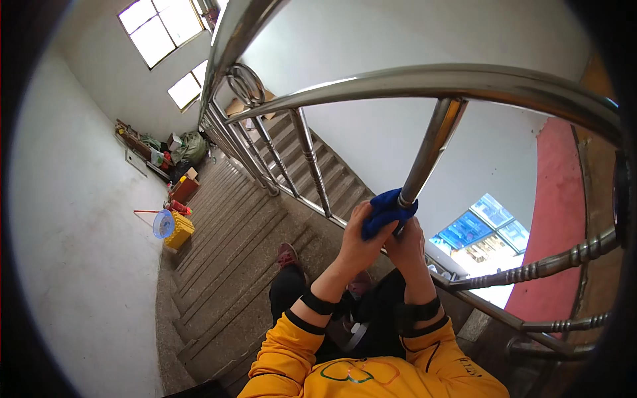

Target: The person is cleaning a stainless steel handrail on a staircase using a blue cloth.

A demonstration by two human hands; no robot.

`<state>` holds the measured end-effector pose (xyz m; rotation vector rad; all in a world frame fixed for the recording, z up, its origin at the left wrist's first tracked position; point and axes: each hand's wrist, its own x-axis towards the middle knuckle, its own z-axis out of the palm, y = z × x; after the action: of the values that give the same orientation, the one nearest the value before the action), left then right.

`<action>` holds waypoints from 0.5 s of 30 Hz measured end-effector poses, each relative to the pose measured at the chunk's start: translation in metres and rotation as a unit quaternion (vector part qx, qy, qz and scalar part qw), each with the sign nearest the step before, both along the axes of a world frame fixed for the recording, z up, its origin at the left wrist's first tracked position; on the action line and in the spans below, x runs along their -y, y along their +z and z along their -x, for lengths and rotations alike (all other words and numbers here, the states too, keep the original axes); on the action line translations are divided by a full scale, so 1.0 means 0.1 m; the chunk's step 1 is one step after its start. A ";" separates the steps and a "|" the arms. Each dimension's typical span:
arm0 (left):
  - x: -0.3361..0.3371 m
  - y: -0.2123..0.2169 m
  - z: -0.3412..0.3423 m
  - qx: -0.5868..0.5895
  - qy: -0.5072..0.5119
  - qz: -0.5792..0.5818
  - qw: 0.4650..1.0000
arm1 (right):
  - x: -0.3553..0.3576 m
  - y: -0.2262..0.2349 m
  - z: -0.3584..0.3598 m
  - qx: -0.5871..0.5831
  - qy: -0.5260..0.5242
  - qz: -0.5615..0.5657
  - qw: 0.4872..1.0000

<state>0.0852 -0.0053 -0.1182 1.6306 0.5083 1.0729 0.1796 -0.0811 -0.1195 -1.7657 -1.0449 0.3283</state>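
Note:
A blue cloth (381, 211) is wrapped around a shiny metal baluster (430, 149) of the stair railing. My left hand (359, 235) presses the cloth from the left side, its fingers closed on it. Close beside it, my right hand (407, 244) curls around the same baluster just under the cloth, and its fingers are partly hidden behind the post. Above both hands, the thick curved handrail (424, 79) runs across the view. Both my forearms, in yellow sleeves with black wrist bands, reach up from the lower edge.
Stone stairs (229, 265) descend on the left beside a white wall (79, 219). A yellow crate (179, 230) and a blue basin (163, 224) stand on the steps. Farther down lie bags and clutter (189, 147). A window (488, 229) shows through the railing at right.

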 end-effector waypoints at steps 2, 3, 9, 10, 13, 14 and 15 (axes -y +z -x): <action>0.02 0.09 0.01 -0.038 -0.005 0.016 0.999 | 0.03 0.06 0.00 0.094 -0.038 0.067 0.993; 0.04 0.12 0.00 -0.036 -0.006 0.013 0.999 | 0.04 0.06 -0.01 0.088 -0.019 0.017 0.996; 0.07 0.41 -0.11 0.037 0.048 -0.022 0.998 | -0.01 0.33 0.02 -0.033 0.017 -0.097 0.995; 0.07 0.47 -0.12 0.047 0.046 0.019 0.998 | -0.02 0.37 0.01 -0.044 0.025 -0.118 0.992; 0.05 0.50 -0.12 0.046 0.037 0.052 0.997 | -0.06 0.36 0.03 -0.022 0.012 -0.162 0.986; 0.05 0.49 -0.10 0.034 0.032 0.046 0.998 | -0.06 0.34 0.04 -0.022 0.012 -0.163 0.986; 0.04 0.43 -0.09 0.033 0.032 0.046 0.998 | -0.09 0.28 0.05 -0.008 0.006 -0.173 0.985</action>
<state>0.0943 -0.0093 -0.0748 1.5025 0.5607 1.1311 0.1747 -0.0725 -0.0914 -1.4435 -1.0326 0.1557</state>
